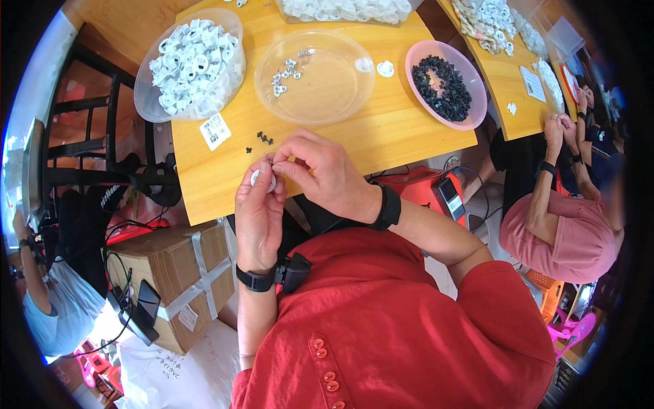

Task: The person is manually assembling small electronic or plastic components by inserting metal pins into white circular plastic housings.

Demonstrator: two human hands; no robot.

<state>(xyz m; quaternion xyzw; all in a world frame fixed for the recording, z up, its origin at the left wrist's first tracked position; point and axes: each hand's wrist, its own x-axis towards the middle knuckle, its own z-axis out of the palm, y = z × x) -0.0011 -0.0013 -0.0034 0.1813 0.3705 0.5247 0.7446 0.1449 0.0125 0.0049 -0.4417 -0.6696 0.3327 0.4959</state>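
Observation:
My left hand [259, 221] is closed around a small white round plastic part [263, 179], held just off the table's near edge. Against its fingertips, the thumb and index finger of my right hand [334, 178] are pinched together; whatever sits between them is too small to make out. Just beyond my hands, a few loose black pieces [264, 138] lie on the wooden table [320, 143]. A shallow clear basin [315, 112] farther off holds small shiny metal pieces [289, 70].
A clear tub [146, 95] heaped with white parts stands far left, beside a printed label [215, 131]. To the right is a pink bowl [475, 102] of black pieces. A taped cardboard box [174, 273] sits below left. A co-worker in pink [562, 232] works at the right-hand table.

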